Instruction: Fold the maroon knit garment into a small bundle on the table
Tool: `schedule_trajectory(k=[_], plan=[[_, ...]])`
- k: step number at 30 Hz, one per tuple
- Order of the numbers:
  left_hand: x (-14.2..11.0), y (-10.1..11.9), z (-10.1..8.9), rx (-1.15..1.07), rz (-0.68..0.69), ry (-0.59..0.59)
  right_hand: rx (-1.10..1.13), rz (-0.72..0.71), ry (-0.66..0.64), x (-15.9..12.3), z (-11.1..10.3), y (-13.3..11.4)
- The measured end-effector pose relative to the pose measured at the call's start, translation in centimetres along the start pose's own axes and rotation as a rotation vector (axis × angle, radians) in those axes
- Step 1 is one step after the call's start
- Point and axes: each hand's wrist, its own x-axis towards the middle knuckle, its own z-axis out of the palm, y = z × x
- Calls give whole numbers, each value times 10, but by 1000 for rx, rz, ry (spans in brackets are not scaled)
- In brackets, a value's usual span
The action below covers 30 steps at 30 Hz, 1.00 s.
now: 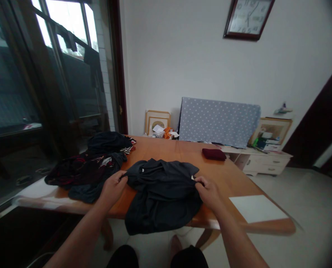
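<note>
A dark grey garment (163, 193) lies bunched across the front of the wooden table, its lower part hanging over the near edge. My left hand (116, 186) pinches its left side, thumb against fingers. On the right, my right hand (206, 190) grips the opposite side beside a small pale tag. A small white label shows near the garment's upper left. Its exact kind cannot be made out from the folds.
A heap of dark clothes (85, 167) covers the table's left end. A folded dark red cloth (214, 154) lies at the back right, a white sheet (258, 208) at the front right. Beyond the wooden table (155, 146) stand a polka-dot cloth cover (219, 121) and a white cabinet (266, 165).
</note>
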Motion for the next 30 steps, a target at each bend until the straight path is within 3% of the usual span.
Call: schedule_trajectory(k=[3,4,5,9,15,17,22,26,30], plan=[[-3,-13,5,-2,-10,-31,225,44,-559,-13,-16,-13],[-4,-18,8,1,-18,-32,271,75,-647,-14,-19,-15],[-4,-22,11,7,-24,-29,296,97,-649,-13,-21,-16],[-3,-37,18,45,-17,-19,247,97,-253,19,-11,-7],[-4,-40,8,255,29,-30,4,38,43,91,23,11],[-6,-39,3,323,38,-76,-60,35,58,106,32,13],[-5,-49,1,348,0,-147,-82,110,-81,114,53,19],[11,-54,2,53,-21,-54,-35,126,-62,111,50,19],[39,-30,-6,-419,-287,66,47,142,110,117,18,9]])
